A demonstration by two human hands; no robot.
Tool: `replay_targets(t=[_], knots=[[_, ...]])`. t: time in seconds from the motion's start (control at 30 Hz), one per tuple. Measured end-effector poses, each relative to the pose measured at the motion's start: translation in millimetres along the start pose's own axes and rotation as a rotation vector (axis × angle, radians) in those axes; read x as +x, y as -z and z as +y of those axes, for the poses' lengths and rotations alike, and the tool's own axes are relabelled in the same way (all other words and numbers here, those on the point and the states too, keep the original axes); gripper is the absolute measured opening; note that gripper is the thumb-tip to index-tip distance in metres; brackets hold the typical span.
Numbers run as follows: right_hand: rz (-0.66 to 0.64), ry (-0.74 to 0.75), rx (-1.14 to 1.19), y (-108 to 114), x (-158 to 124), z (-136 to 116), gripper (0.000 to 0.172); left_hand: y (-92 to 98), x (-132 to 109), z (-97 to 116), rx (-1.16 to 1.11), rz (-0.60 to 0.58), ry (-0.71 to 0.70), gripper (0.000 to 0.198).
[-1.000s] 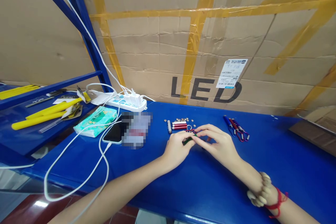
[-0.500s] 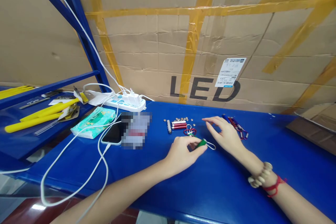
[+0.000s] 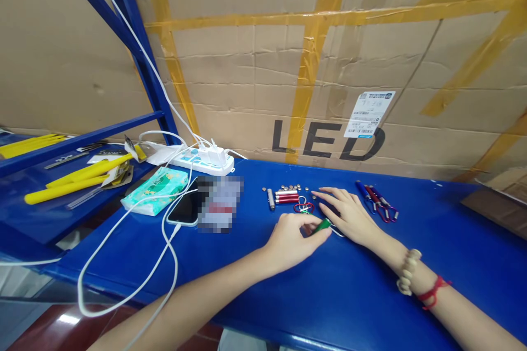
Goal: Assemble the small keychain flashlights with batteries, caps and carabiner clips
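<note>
My left hand (image 3: pixel 293 239) pinches a small green keychain flashlight (image 3: pixel 321 226) just above the blue table (image 3: pixel 255 279). My right hand (image 3: pixel 345 213) lies beside it with fingers stretched out, fingertips near a red carabiner clip (image 3: pixel 303 208). Behind the clip lie red flashlight bodies (image 3: pixel 287 197), a silver one (image 3: pixel 270 198) and several small button cells (image 3: pixel 290 187). More finished keychain flashlights (image 3: pixel 379 201), blue and red, lie to the right of my right hand.
A phone (image 3: pixel 186 209) on a white cable (image 3: pixel 123 263), a tissue pack (image 3: pixel 157 190) and a power strip (image 3: pixel 205 160) sit at the left. Yellow tools (image 3: pixel 78 178) lie on a side shelf. A large taped cardboard box (image 3: pixel 329 77) stands behind the table.
My right hand let go of the green flashlight, reached out right, then came back flat beside it near the red clip. My left hand kept hold of the flashlight and drew it nearer.
</note>
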State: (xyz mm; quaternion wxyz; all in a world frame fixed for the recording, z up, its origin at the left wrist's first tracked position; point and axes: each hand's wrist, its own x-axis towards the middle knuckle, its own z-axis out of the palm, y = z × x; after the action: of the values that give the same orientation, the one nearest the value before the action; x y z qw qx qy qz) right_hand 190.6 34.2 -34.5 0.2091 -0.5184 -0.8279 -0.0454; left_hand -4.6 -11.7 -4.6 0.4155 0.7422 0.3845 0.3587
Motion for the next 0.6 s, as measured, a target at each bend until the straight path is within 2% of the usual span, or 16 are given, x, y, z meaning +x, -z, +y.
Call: replay_targets(t=[0.3, 0.6], knots=[[0.05, -0.022, -0.077, 5.5, 1.1, 0.1, 0.023, 3.1, 2.9, 0.9, -0.027, 0.012, 0.016, 0.024], [0.1, -0.058, 0.023, 3.5, 0.8, 3.7, 0.017, 4.6, 5.8, -1.1, -0.02, 0.025, 0.008, 0.022]])
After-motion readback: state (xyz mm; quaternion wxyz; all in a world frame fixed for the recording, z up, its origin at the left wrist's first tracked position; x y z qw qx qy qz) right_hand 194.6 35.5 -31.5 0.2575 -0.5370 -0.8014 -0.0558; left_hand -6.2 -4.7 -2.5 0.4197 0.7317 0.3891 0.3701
